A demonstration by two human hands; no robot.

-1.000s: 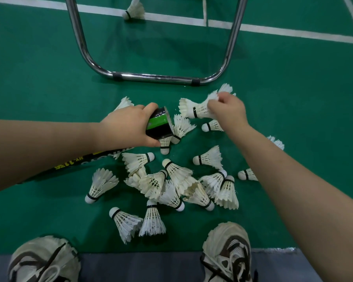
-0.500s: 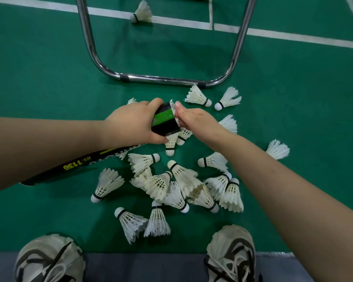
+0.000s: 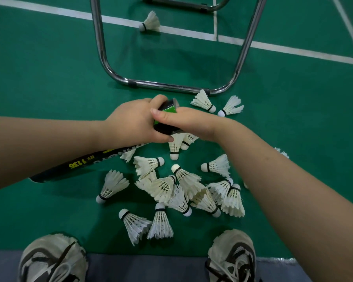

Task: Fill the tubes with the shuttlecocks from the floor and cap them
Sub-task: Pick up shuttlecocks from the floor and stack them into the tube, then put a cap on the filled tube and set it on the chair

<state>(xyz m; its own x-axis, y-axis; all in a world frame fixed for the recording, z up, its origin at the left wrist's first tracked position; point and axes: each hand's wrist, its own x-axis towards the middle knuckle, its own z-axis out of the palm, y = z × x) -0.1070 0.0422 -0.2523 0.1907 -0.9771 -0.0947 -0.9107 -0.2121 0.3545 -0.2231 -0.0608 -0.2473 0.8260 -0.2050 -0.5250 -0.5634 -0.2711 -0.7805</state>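
The left hand [image 3: 130, 125] is wrapped around the upper end of a black and green tube [image 3: 167, 119], which slants down to the left under the forearm, its lower end near the green floor [image 3: 49, 68]. The right hand [image 3: 192, 121] lies across the tube's mouth, fingers covering it; whether it holds anything there cannot be told. A heap of white shuttlecocks [image 3: 181, 190] lies on the floor below the hands, several overlapping, with two more [image 3: 204, 100] just beside the chrome frame [image 3: 171, 86] and one lone shuttlecock [image 3: 150, 23] on the white court line [image 3: 49, 12] beyond it. Two worn sneakers [image 3: 53, 259] stand at the bottom edge on a grey strip
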